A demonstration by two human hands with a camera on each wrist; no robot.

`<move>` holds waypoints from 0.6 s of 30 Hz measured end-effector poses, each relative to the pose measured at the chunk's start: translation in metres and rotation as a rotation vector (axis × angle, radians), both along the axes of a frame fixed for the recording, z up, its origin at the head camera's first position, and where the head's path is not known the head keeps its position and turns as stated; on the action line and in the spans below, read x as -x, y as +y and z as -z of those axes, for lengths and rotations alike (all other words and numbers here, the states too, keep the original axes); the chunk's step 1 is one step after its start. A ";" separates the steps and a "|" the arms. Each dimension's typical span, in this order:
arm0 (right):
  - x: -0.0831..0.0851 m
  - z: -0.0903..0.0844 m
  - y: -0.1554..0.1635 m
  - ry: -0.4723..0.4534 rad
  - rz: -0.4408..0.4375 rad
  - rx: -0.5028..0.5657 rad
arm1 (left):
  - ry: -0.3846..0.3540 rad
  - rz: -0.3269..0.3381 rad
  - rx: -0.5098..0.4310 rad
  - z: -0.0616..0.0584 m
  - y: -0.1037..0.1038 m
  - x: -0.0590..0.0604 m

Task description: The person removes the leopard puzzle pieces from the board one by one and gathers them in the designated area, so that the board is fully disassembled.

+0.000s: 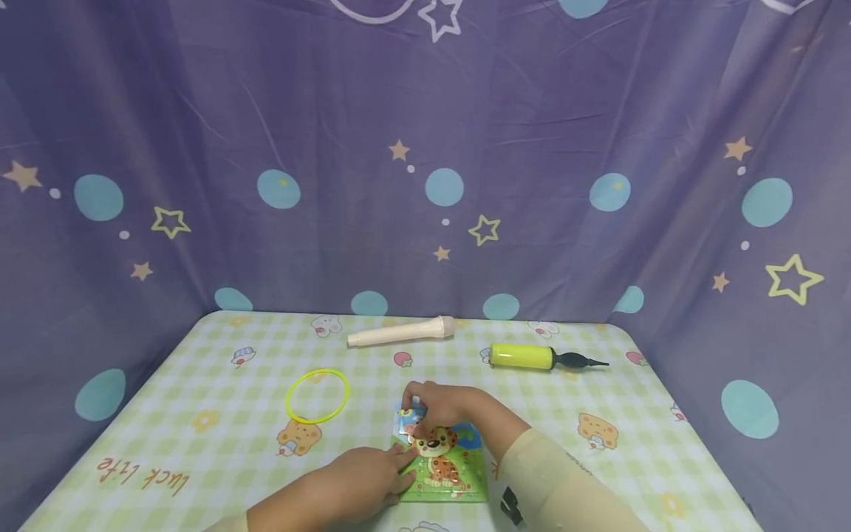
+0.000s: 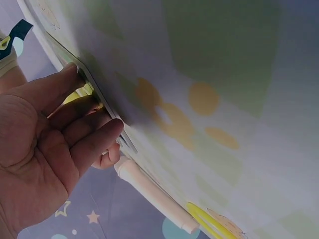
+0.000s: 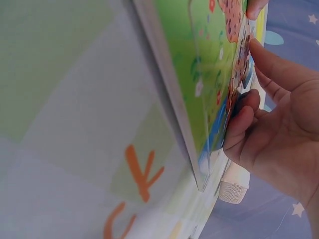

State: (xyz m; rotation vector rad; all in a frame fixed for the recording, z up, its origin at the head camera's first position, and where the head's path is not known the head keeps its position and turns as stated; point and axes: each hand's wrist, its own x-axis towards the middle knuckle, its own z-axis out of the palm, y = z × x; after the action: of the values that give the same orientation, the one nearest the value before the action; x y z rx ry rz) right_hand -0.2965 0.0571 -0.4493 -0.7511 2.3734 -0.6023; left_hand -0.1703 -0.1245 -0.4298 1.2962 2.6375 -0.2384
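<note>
Overhead, from the head view, a table [image 1: 166, 414] under a pale green checked cloth with small cartoon prints fills the lower half; a purple curtain [image 1: 425, 185] patterned with stars and blue dots closes it in behind and on both sides; a tiger puzzle board [image 1: 442, 465] lies flat near the front edge, the left hand [image 1: 362, 484] resting on its left side with fingers laid nearly straight, the right hand [image 1: 442, 406] at its far corner with fingertips curled on a small puzzle piece [image 1: 411, 415]; a yellow ring [image 1: 317, 395] lies to the left, a cream tube [image 1: 401, 334] and a yellow hand pump [image 1: 525, 357] sit well apart toward the back; from the left wrist, that hand's fingers [image 2: 92, 132] press straight against the board's edge, gripping nothing, the cream tube just beyond; from the right wrist, the fingers [image 3: 244, 127] bend against the board's printed face, the cloth's orange lettering [image 3: 137, 174] beside it.
</note>
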 end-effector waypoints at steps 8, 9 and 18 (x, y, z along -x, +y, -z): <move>-0.001 0.001 0.006 -0.046 0.020 0.110 | -0.024 -0.020 -0.007 0.001 -0.001 0.001; -0.001 0.001 0.008 -0.066 0.028 0.134 | -0.029 -0.023 -0.006 0.002 -0.001 0.002; 0.000 0.006 0.011 -0.139 0.123 0.235 | -0.039 -0.034 -0.009 0.003 -0.002 0.002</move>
State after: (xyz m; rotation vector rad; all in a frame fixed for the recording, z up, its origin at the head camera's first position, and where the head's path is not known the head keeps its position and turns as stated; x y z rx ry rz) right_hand -0.2964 0.0682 -0.4548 -0.6417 2.2558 -0.9667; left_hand -0.1727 -0.1265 -0.4332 1.2452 2.6284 -0.1938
